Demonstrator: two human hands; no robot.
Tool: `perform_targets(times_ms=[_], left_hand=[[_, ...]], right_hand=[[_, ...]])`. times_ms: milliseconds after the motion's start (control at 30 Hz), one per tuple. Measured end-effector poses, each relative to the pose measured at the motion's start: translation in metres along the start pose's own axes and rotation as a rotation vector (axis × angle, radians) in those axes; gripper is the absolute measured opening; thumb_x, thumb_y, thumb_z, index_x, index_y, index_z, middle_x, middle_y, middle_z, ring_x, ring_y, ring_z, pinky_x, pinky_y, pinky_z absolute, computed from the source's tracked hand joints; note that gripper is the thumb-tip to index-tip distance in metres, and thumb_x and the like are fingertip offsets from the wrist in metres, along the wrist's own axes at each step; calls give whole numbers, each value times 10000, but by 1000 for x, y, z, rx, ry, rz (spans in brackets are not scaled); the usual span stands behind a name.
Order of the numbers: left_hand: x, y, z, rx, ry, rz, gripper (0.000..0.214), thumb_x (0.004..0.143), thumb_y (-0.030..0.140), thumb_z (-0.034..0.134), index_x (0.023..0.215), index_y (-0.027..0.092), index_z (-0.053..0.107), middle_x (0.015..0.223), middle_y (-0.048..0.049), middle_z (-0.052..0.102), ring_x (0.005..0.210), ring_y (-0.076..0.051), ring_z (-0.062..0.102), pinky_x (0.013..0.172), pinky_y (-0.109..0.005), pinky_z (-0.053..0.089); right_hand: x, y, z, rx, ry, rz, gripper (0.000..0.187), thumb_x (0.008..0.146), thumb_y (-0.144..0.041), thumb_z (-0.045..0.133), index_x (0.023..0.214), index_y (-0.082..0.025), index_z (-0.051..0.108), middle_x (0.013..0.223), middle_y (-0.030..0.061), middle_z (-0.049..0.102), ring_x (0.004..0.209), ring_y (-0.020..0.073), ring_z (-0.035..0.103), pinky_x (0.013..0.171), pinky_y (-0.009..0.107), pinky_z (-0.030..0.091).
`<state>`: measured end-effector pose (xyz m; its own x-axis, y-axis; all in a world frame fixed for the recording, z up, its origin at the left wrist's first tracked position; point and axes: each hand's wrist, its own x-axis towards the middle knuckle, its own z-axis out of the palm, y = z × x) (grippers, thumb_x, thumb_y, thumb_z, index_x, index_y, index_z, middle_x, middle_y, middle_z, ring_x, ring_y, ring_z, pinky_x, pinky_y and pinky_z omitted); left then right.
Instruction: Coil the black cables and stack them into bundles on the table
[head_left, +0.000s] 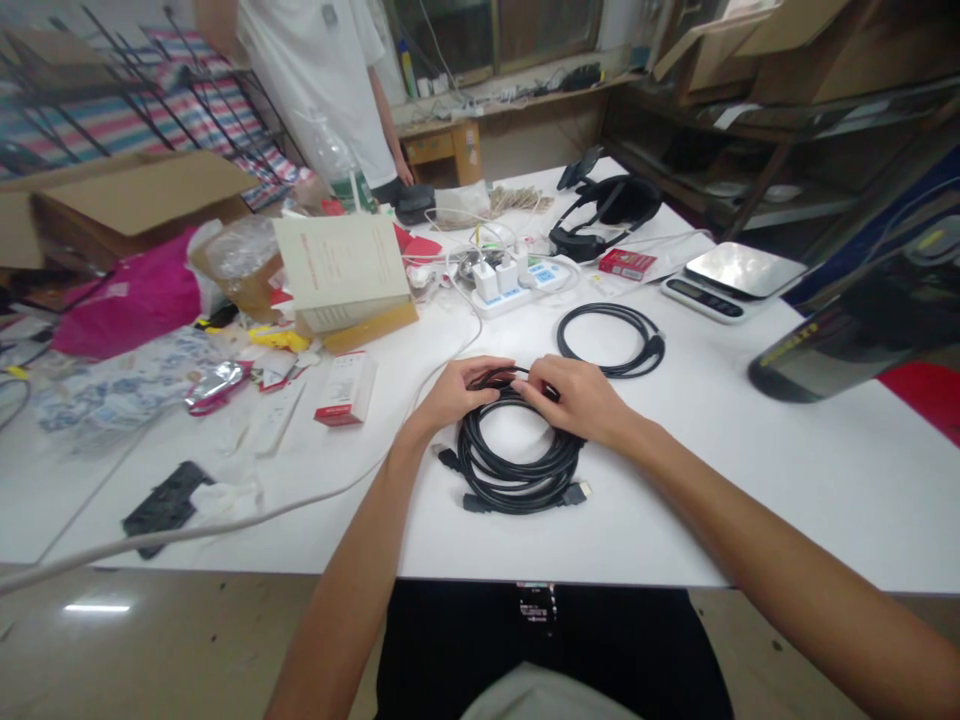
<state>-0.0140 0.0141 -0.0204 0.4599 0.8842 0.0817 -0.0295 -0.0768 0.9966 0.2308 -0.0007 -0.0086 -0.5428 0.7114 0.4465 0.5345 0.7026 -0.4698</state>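
A thick coil of black HDMI cable point(517, 492) lies on the white table in front of me, its connectors sticking out at the near side. My left hand point(459, 392) is curled around the coil's far left edge, thumb on the near side. On the far right edge my right hand point(576, 398) grips the same coil with bent fingers. Both hands partly hide the loops there, and whether the coil is one cable or several I cannot tell. Just beyond my right hand lies a thinner loop of black cable point(568, 353).
A white power strip point(502, 300) with chargers stands beyond the coils. To the right are a kitchen scale point(705, 298) and a dark bottle point(832, 350). A red-and-white box point(346, 390), a book point(345, 265) and clutter lie left. A person point(315, 80) stands across the table.
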Motion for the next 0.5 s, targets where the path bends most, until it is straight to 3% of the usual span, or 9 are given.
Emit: perform_targets(times_ms=[167,300,400,500], left_hand=[[-1,7,3,67,16,-12,387,819,228,870,1196,159,814,1250,-150,799,1223,-291,747,1159,-438,517],[-5,10,9,118,22,-7,319,869,309,848,1149,159,826,1205,-152,812,1144,-278,771,1084,-411,556],[-5,10,12,145,14,-27,319,891,359,833,1138,157,832,1177,-152,821,1085,-269,781,1022,-390,574],[-2,16,12,211,58,-3,330,910,416,815,1096,146,841,1122,-148,829,1018,-249,776,944,-351,578]], right_hand=[[5,27,1,4,72,155,313,1063,-464,539,926,-186,583,896,66,645,800,183,552,784,324,393],[6,46,-1,-115,104,223,277,1049,-428,534,955,-176,599,966,111,656,905,235,581,846,364,406],[6,57,-4,-232,78,285,281,1011,-438,592,1050,-162,626,1086,150,667,995,275,594,882,388,413],[5,61,-6,-300,35,334,347,1005,-516,607,1057,-174,618,1066,132,676,961,270,608,844,380,411]])
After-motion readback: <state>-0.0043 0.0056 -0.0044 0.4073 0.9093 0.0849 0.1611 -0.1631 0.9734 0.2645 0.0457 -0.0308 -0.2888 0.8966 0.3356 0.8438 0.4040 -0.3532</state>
